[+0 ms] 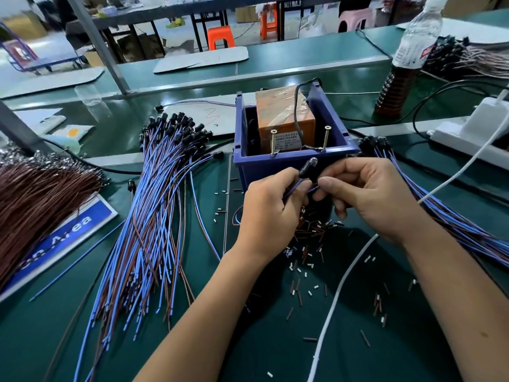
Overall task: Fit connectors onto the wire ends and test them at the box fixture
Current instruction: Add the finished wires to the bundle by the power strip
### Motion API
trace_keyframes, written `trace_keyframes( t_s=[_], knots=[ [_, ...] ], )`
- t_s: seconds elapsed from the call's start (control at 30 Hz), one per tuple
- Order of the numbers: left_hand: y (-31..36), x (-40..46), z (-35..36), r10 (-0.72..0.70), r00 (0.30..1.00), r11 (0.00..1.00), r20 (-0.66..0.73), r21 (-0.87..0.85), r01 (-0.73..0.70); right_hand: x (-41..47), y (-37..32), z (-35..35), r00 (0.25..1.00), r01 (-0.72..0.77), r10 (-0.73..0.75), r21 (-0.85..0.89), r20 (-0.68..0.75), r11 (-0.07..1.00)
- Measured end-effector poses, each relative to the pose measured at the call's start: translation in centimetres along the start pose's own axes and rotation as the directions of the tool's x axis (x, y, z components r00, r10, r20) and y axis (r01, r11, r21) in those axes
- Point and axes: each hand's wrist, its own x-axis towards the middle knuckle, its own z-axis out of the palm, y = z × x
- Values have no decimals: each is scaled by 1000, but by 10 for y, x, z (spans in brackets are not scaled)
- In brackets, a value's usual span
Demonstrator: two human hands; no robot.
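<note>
A blue plastic box fixture stands mid-table with an orange taped block and two upright screws at its front wall. Just in front of it, my left hand and my right hand together pinch the blue and brown leads of one black connector, whose tip points up toward the box. A big fan of blue and brown wires with black connectors lies to the left. A second bundle runs off to the right under my right wrist.
Cut insulation bits litter the green mat below my hands. A brown wire heap and a blue sign lie at the left. A bottle, a white power strip and a white cable sit at the right.
</note>
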Motion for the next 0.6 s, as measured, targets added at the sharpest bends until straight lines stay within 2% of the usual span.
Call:
trace_keyframes(
  t_s=[0.1,0.4,0.6],
  knots=[
    [-3,0,1,-16,1000,1000,-3,-25,16,-1,1,0,1000,-2,2,-18,10,1000],
    [-4,-1,4,25,999,996,-40,91,-21,0,3,-1,999,36,-35,-113,10,993],
    [-2,0,2,31,999,996,-19,87,-29,0,4,1,998,54,-55,-163,0,985]
  ],
)
